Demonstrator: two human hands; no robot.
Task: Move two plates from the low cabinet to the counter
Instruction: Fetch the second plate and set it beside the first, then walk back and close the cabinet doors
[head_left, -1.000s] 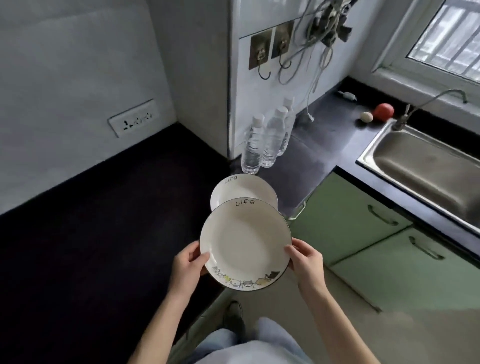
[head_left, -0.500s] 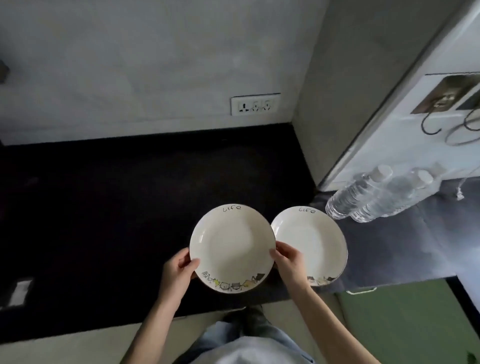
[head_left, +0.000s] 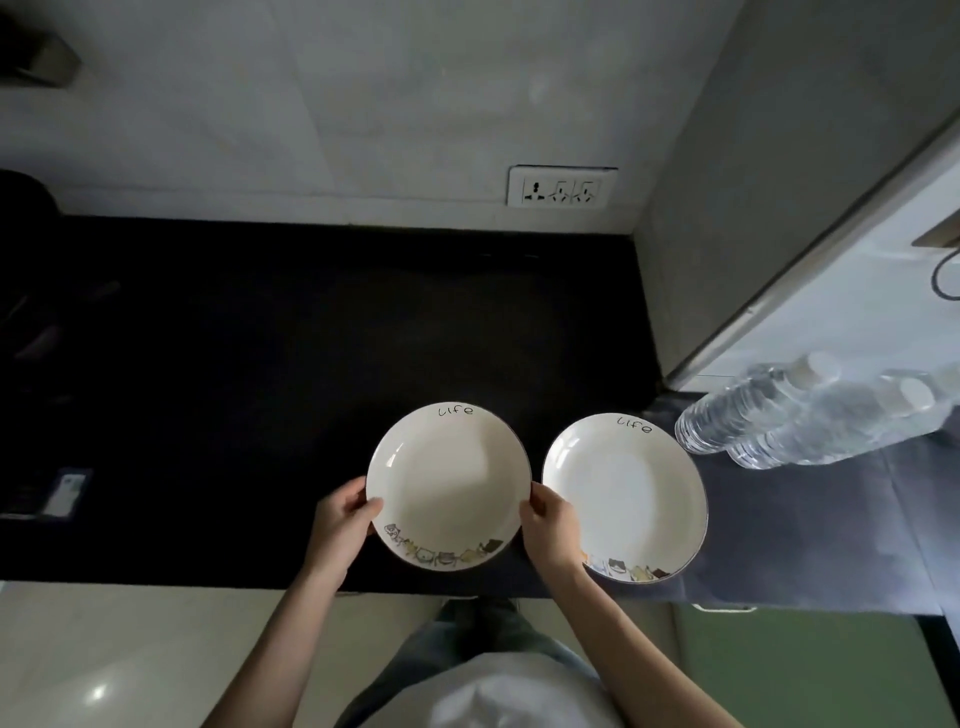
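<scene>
Both hands grip one round, glossy white ceramic plate (head_left: 448, 483) by its rim: the left hand (head_left: 340, 525) on its left edge, the right hand (head_left: 551, 530) on its right, over the matte black counter (head_left: 249, 374). A matching second plate (head_left: 626, 493) lies just beside it on the counter, partly behind the right hand. Each reads "Life" at the top, with small cartoon cats along the bottom. Clear plastic water bottles (head_left: 810, 421) stand near the second plate; a white wall socket (head_left: 562, 187) sits behind.

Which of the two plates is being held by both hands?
The left plate, gripped at its rim by left hand and right hand; the right plate lies free.
</scene>
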